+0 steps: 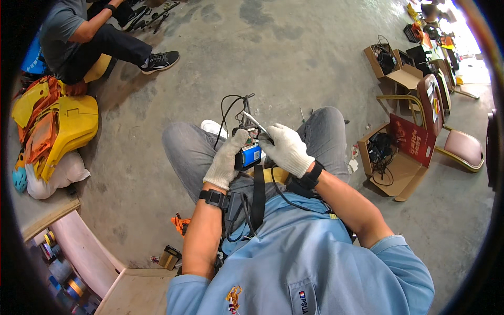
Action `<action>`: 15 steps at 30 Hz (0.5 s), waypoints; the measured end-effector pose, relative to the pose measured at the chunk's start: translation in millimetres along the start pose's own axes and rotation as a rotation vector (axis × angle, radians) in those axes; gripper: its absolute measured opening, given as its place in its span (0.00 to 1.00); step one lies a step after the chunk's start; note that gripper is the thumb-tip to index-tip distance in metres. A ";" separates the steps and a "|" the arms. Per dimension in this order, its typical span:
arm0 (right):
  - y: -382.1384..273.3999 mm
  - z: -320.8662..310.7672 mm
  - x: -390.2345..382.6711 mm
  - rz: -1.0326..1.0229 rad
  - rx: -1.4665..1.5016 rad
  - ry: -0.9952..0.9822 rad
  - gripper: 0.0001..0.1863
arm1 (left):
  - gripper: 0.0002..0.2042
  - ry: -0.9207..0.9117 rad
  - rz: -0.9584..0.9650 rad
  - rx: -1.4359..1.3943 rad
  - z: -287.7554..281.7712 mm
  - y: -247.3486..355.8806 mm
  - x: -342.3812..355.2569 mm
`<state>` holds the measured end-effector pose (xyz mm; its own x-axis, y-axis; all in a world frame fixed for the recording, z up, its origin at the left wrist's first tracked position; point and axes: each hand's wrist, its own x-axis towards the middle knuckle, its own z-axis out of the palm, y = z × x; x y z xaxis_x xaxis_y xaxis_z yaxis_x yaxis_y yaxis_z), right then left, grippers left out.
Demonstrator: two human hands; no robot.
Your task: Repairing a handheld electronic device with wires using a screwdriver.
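Observation:
Both my hands wear white knit gloves, held between my knees. My left hand (224, 161) is closed around a black-cased device with a blue battery pack (251, 157) set in it. A label shows on the pack's blue face. In my right hand (287, 149), the fingers are pinched on a thin whitish rod-like tool (254, 122), which points up and left over the device. Its exact kind is too small to tell. Black cable (223, 112) loops out beyond the device, next to a dark slender metal part (247, 105). Small parts between my fingers are partly hidden.
Yellow and orange plastic shells (73, 126) lie piled at left, near a seated person (105, 42). At right stand an open carton (399, 170) of black cables, another carton (383, 60) and a brown chair (430, 105). An orange part (181, 224) rests by my left elbow.

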<state>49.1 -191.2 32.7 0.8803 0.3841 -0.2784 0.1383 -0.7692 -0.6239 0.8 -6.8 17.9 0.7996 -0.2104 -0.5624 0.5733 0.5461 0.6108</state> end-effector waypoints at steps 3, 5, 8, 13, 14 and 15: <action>-0.6 1.4 -0.6 -0.001 -0.013 0.001 0.12 | 0.30 0.006 0.004 0.005 -0.6 -0.5 0.3; -0.5 1.1 -1.4 -0.003 -0.031 0.007 0.12 | 0.30 -0.002 0.002 -0.002 0.5 -1.9 1.6; -2.4 1.7 -1.5 0.022 -0.037 0.007 0.12 | 0.29 0.018 0.011 -0.034 0.5 -3.1 1.9; -4.7 2.4 -0.8 0.042 -0.075 0.020 0.12 | 0.28 -0.025 0.008 -0.015 -3.0 -4.6 3.4; -4.9 2.7 -0.6 0.035 -0.065 0.020 0.12 | 0.28 -0.015 0.012 -0.015 -3.5 -5.2 3.2; -4.9 2.9 -0.1 0.036 -0.063 0.017 0.12 | 0.28 -0.011 0.014 -0.006 -3.8 -5.9 3.2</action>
<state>47.0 -186.0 33.7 0.8930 0.3467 -0.2870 0.1336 -0.8131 -0.5666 -0.8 -7.7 10.4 0.8097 -0.2113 -0.5475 0.5608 0.5536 0.6157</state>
